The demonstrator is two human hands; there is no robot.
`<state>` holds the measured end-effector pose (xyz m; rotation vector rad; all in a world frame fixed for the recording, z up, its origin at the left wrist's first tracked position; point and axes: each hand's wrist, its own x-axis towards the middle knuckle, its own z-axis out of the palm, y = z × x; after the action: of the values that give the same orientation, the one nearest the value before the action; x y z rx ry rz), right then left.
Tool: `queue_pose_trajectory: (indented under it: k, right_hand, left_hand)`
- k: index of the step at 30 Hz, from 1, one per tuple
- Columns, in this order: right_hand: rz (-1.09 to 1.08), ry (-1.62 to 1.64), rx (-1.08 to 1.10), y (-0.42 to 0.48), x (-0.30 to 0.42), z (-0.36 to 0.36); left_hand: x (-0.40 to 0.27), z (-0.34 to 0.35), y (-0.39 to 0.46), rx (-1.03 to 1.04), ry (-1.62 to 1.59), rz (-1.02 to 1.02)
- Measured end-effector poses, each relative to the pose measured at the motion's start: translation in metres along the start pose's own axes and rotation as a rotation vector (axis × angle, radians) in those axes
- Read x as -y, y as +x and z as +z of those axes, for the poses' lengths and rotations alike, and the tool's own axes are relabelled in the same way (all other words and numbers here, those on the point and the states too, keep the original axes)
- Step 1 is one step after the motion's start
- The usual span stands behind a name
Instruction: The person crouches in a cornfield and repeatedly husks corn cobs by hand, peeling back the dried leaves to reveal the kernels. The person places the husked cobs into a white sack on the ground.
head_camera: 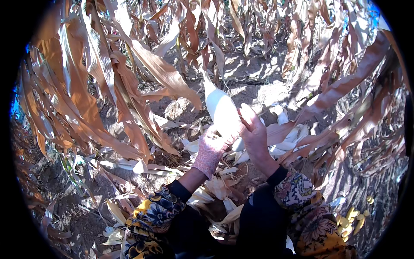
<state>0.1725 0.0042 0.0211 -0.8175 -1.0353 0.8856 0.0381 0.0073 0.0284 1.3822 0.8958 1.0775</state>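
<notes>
An ear of corn in its pale husk (221,108) is held upright and slightly tilted in front of me, its pointed tip towards the dry stalks. My left hand (214,142), in a pink patterned glove, grips the lower part of the ear from the left. On the right side of the husk, my bare right hand (254,134) has its thumb and fingers against the ear near its base. The fingers partly hide the base of the ear, so their exact hold there is unclear.
Dry corn stalks with long leaves (129,94) stand at the left; more leaves (349,77) arch in from the right. Loose husks (291,139) lie on the soil beyond my right hand. Yellow corn ears (349,221) lie in a pile at the lower right.
</notes>
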Motion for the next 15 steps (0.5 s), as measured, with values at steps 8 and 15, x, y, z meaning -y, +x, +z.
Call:
queue_pose_trajectory:
  k: [8, 15]
  right_hand:
    - [0.131, -0.303, 0.091, 0.007, 0.017, -0.008]
    - [-0.080, -0.281, -0.072, 0.010, -0.005, -0.024]
  left_hand:
    - [0.007, 0.010, -0.005, 0.047, 0.555, 0.333]
    - [0.023, 0.010, -0.003, 0.229, 0.016, 0.072]
